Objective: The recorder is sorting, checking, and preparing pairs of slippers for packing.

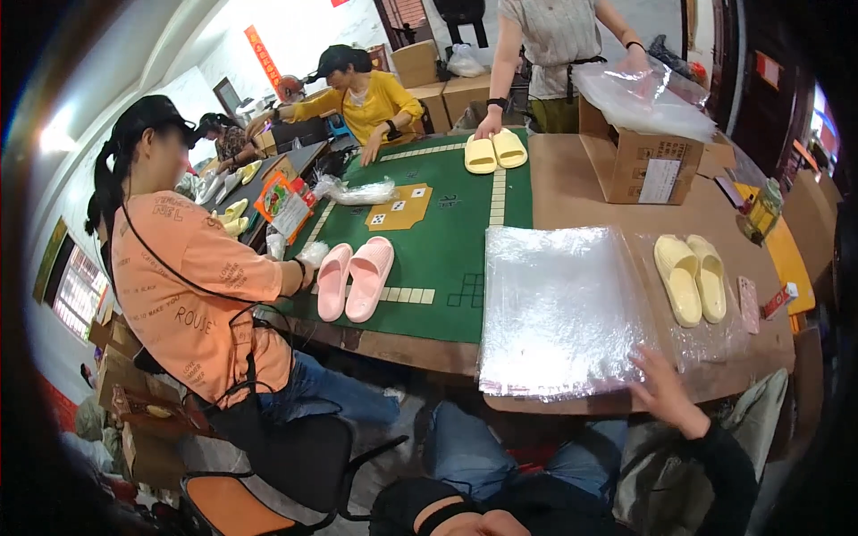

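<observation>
Left hand [487,524], grip unclear; right hand [665,390] spread at 1 plastic-sheet stack [563,304] beside 2 yellow slippers [683,290]

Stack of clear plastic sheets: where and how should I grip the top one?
Probably pinch its near right corner, coming from the right: the stack of clear plastic sheets lies flat, offering mainly thin edges, and the open right hand is at that corner.

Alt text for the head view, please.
The right hand is at the lower-right edge of a stack of clear plastic sheets on a brown table. Yellow slippers lie right of the stack; pink slippers sit left on a green mat, beside a co-worker.
</observation>
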The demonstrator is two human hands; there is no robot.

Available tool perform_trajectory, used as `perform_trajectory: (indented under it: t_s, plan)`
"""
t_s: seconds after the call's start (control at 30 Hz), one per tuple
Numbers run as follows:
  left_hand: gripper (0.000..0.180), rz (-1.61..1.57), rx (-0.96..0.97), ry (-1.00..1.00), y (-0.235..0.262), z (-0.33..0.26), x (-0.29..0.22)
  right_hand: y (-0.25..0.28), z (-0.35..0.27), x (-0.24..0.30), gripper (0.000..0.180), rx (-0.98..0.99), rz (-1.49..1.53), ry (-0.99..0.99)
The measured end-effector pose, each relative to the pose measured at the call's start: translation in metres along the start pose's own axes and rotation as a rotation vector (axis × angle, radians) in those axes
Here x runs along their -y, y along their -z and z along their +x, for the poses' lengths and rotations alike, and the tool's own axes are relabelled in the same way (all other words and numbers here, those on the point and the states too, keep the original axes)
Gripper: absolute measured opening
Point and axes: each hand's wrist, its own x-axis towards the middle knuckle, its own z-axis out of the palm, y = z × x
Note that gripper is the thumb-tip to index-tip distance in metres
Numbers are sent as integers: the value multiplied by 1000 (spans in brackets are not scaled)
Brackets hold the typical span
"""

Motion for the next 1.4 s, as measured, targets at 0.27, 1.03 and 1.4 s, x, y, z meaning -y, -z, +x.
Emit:
perform_trajectory:
  t_s: [0.27,1.03,1.4]
  plan:
    - [19,-158,40,0,12,-14,0,-93,5,1,57,231,-226,172]
    - [25,561,68,536,116,-32,86,-138,31,19,57,337,-257,269]
    - [41,1586,69,1063,444,-57,203,-134,33,12,53,388,-165,216]
